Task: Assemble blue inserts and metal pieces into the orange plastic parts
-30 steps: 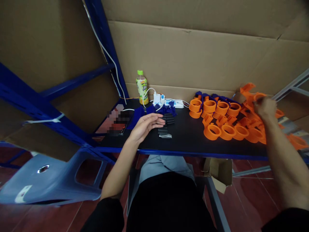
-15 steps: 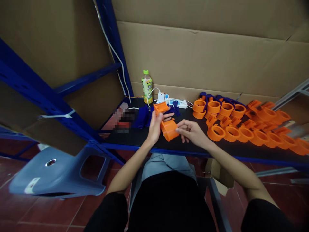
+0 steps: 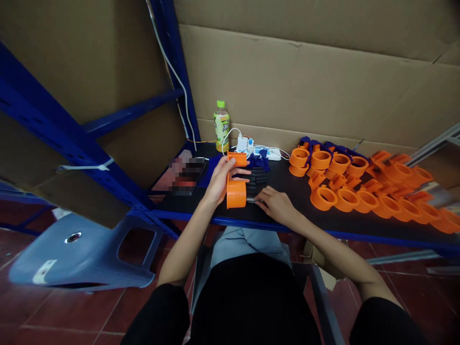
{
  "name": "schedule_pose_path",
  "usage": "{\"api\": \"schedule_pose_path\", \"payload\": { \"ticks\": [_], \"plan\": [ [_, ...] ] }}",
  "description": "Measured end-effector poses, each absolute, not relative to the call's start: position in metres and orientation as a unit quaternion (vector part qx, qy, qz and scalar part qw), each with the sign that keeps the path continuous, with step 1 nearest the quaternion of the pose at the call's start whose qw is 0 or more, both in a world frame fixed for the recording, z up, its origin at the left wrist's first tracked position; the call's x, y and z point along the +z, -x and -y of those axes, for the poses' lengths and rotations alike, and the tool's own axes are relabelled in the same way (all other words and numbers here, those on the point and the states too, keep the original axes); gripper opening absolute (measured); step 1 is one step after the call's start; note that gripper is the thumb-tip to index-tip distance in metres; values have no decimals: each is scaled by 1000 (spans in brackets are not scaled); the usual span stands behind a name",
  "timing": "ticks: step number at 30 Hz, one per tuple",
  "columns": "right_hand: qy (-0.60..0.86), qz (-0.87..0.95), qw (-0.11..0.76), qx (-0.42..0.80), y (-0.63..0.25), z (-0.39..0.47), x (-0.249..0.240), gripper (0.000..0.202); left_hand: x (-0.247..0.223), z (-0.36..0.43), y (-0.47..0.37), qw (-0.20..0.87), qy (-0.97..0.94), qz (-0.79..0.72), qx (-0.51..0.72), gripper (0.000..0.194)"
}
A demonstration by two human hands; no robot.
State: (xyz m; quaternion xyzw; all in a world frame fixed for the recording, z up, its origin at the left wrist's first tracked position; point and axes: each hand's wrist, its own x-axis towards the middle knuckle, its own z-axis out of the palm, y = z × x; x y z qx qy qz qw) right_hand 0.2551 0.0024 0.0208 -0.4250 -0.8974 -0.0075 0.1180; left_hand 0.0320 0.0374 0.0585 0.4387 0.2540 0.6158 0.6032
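The orange part (image 3: pixel 236 193) is being held above the front portion of the black tabletop (image 3: pixel 283 191), with its ring section lying nearest the person and its smaller section pointing toward the back. The left hand (image 3: pixel 216 183) is gripping it from the left side: the thumb is pressing near the smaller section, and the other fingers are partly extending through the gap between the two sections.

The right hand (image 3: pixel 278 205) is resting low over the tabletop, just right of the ring section. Its fingers are curling partly closed, and the fingertips are reaching the end of a small grey piece (image 3: pixel 251 200); whether they are gripping it cannot be told. Black ribbed pieces (image 3: pixel 257 176) are lying directly behind.

Dark blue pieces (image 3: pixel 261 160) are lying farther back, in front of a white power strip (image 3: pixel 269 153) bearing a charger (image 3: pixel 242 143). A green-capped bottle (image 3: pixel 222 127) is standing upright to the left of the charger.

Well to the right, further orange parts (image 3: pixel 323 198) are standing in rows, some touching. Cardboard (image 3: pixel 305 86) is forming the rear wall. A blue-grey stool (image 3: pixel 46 254) is standing at the lower left, beyond the blue frame (image 3: pixel 72 139).
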Motion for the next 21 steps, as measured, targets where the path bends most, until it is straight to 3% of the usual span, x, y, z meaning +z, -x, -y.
{"api": "schedule_pose_path", "payload": {
  "ticks": [10, 16, 21],
  "plan": [
    [451, 842, 201, 217, -268, -24, 53, 8, 59, -37, -32, 597, -456, -277, 599, 39],
    [421, 773, 356, 315, -282, -39, 98, 29, 60, -32, -34, 628, -447, -235, 591, 46],
    [426, 706, 371, 428, -274, -40, 107, 40, 61, -26, -37, 644, -450, -213, 581, 50]
  ]
}}
